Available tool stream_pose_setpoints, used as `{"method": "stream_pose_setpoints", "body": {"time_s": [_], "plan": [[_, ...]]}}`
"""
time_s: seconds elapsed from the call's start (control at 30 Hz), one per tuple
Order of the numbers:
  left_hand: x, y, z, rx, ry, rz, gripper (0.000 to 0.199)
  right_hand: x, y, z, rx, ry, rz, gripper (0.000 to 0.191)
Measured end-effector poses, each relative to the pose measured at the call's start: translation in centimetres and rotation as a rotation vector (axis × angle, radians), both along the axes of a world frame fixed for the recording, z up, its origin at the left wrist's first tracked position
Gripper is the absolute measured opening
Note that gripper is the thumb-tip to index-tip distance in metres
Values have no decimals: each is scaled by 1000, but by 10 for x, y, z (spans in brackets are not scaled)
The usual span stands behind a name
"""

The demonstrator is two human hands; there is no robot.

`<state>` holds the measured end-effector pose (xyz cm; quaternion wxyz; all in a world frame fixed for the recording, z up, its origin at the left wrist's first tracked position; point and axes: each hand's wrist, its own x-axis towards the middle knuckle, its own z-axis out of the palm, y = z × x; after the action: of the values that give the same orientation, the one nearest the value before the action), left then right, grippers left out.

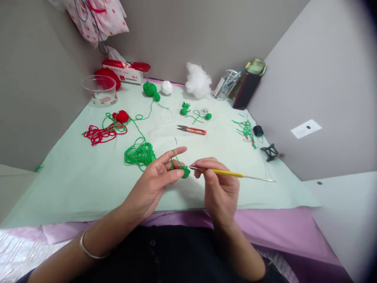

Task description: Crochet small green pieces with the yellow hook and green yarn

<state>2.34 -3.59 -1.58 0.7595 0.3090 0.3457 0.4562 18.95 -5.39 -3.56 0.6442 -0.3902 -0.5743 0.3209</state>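
My left hand (157, 177) pinches a small green crochet piece (185, 172) between thumb and fingers. Its index finger is stretched out, with green yarn (176, 157) looped over it and running down to the piece. In my right hand (221, 182) is a crochet hook (226, 172) with a yellow handle, gripped like a pen. The hook's left tip is at the green piece; its other metal end points right. A loose heap of green yarn (139, 154) lies just beyond my left hand.
Orange thread snips (192, 130) lie ahead of my hands. Red yarn (101, 133) and a plastic tub (101, 94) are at left. Green balls (150, 89), white stuffing (198, 80) and a cup (226, 84) stand at the back. Green scraps (246, 129) and a small black stand (271, 152) lie right.
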Motion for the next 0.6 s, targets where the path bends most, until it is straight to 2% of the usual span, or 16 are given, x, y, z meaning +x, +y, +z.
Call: {"method": "stream_pose_setpoints", "body": {"time_s": [0.23, 0.37, 0.5, 0.6], "plan": [[0, -1, 0, 5, -2, -2, 49, 1, 1, -3, -25, 51, 34, 16], [4, -3, -5, 62, 36, 65, 32, -3, -2, 1, 21, -26, -65, 17], [8, -5, -10, 169, 101, 158, 14, -7, -8, 2, 152, -212, -157, 24], [8, -5, -8, 132, 59, 156, 26, -7, -11, 0, 195, -258, -152, 29]]}}
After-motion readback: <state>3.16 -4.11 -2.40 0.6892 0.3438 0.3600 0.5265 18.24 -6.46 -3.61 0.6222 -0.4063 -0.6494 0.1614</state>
